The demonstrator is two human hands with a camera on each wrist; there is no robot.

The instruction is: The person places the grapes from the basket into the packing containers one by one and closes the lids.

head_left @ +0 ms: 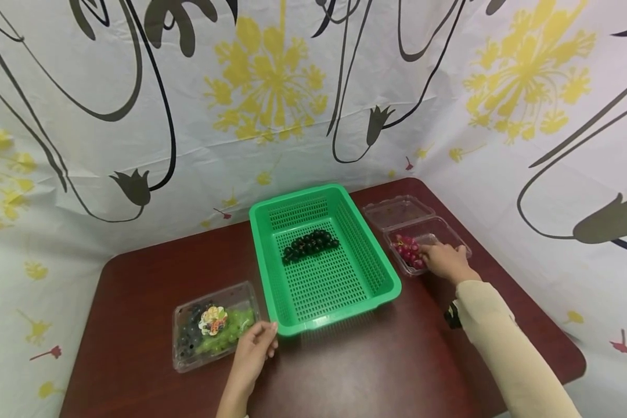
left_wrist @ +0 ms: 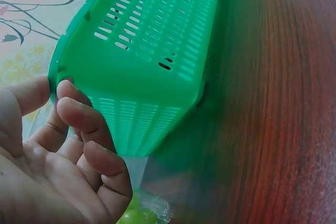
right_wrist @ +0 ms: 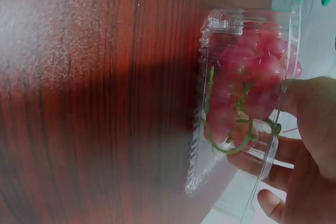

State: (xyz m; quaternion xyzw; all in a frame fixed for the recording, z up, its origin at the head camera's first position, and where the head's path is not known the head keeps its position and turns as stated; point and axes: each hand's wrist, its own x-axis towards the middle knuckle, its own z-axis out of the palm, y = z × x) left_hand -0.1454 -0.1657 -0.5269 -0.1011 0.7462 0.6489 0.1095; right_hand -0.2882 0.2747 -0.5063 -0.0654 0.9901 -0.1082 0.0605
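A green plastic basket (head_left: 378, 299) stands on the table with a bunch of dark grapes (head_left: 310, 245) lying inside. My left hand (head_left: 256, 348) pinches the basket's near left corner between thumb and forefinger; the other fingers curl loosely below the rim (left_wrist: 58, 66). On the right, an open clear plastic box (head_left: 451, 232) holds a bunch of red grapes (head_left: 409, 251). My right hand (head_left: 444, 261) reaches into this box and grips the bunch at its stem end, thumb on one side and fingers (right_wrist: 247, 162) on the other. Green stems (right_wrist: 231, 148) show through the box wall.
Left of the basket lies a closed clear box (head_left: 183, 363) with dark and green grapes and a round fruit sticker (head_left: 212, 320). The dark red table (head_left: 146, 267) has a patterned white cloth (head_left: 188, 162) behind it and at both sides.
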